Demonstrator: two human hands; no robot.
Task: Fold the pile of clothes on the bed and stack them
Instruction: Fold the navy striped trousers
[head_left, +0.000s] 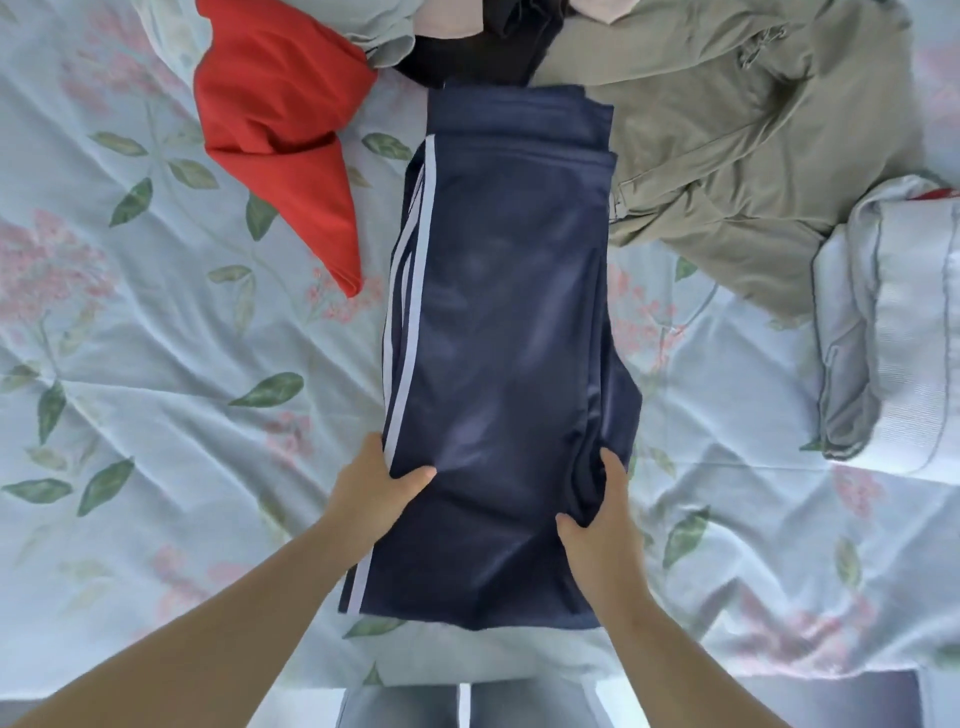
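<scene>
Left hand clamps the striped left edge of the navy track pants. Thumb is on top of the fabric; the other fingers are tucked under the edge, out of sight. Right hand grips the opposite edge, level with the left hand, with fingers and thumb curled round a bunched fold of the navy cloth. Both hands are closed on the pants, with the garment's width between them.

The pants lie flat on the bed sheet, folded lengthwise into one long strip. The strip runs from just behind the hands, near the bed edge, straight away ahead of them. White stripes run down the left-hand side. The far end shows stacked layers.

Ahead and to the left of the left hand is a crumpled red garment; its lower tip lies just beside the striped edge. Straight ahead, past the far end of the pants, is a black garment, touching or tucked under that end, cannot tell which. A pale grey garment sits between the red and the black.

Ahead and to the right of the right hand, an olive garment is spread loose, its edge against the pants' right side. Further right, well apart from the hand, is a folded white stack with a sliver of red at the top.

Behind the hands, below the bed edge, jeans legs are visible.
</scene>
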